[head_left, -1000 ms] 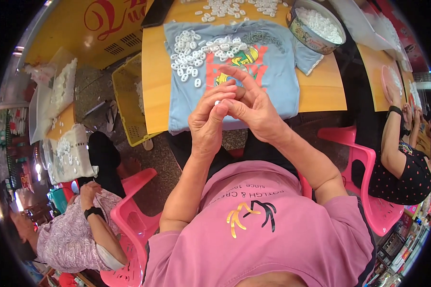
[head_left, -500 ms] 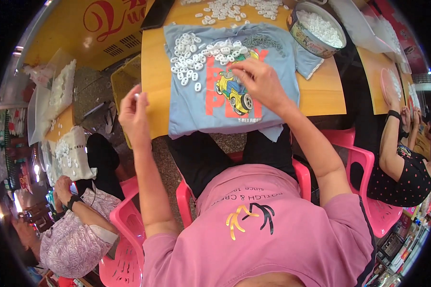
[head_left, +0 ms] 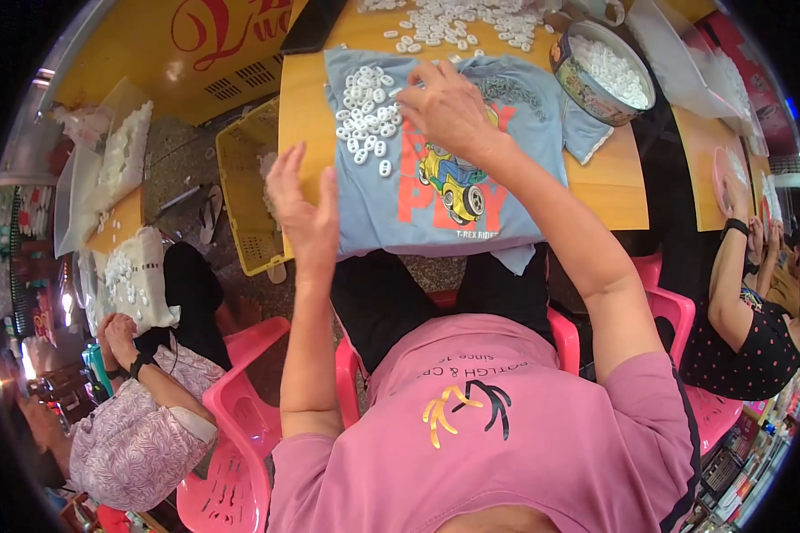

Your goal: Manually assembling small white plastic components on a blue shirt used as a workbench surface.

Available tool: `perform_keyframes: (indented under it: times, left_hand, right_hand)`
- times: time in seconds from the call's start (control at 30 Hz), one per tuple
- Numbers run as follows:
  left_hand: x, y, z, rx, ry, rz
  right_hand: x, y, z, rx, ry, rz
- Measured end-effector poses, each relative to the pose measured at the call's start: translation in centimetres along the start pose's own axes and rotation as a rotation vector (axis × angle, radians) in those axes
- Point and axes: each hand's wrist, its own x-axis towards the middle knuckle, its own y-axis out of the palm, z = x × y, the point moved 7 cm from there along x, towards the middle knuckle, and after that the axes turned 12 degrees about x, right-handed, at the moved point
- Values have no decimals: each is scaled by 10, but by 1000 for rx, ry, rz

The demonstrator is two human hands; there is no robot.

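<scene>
- The 2 hands, pressed together over the lap 1 second ago, have since parted.
- The right hand (head_left: pixel 449 111) has gone forward to the heap of small white rings (head_left: pixel 369 120) that lies on the blue T-shirt (head_left: pixel 453 191) spread over the yellow table (head_left: pixel 613 182). Its fingers curl down at the heap's right edge, touching the rings; whether the grip has closed on one I cannot tell, since the fingertips are hidden under the hand.
- The left hand (head_left: pixel 304 209) has swung out to the left and now hangs above the table's left edge, palm open, fingers spread, holding nothing.
- My reading: one piece is finished and the right hand is fetching the next.
- More rings lie loose at the far side of the table, and a round metal tin (head_left: pixel 600 75) to the right holds others.
- A yellow basket (head_left: pixel 244 200) stands on the floor at the left.
</scene>
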Motion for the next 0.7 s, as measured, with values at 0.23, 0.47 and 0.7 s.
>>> perform_keyframes:
  times: [0.23, 0.47, 0.7]
  left_hand:
    - [-20, 8, -50, 14, 108, 54]
    - [-26, 26, -58, -111, 166, 84]
    - [-32, 36, -54, -124, 155, 103]
  right_hand:
    - [-24, -9, 13, 28, -103, -15]
    - [-46, -19, 40, 227, -277, 220]
    - [-10, -5, 28, 149, -245, 11]
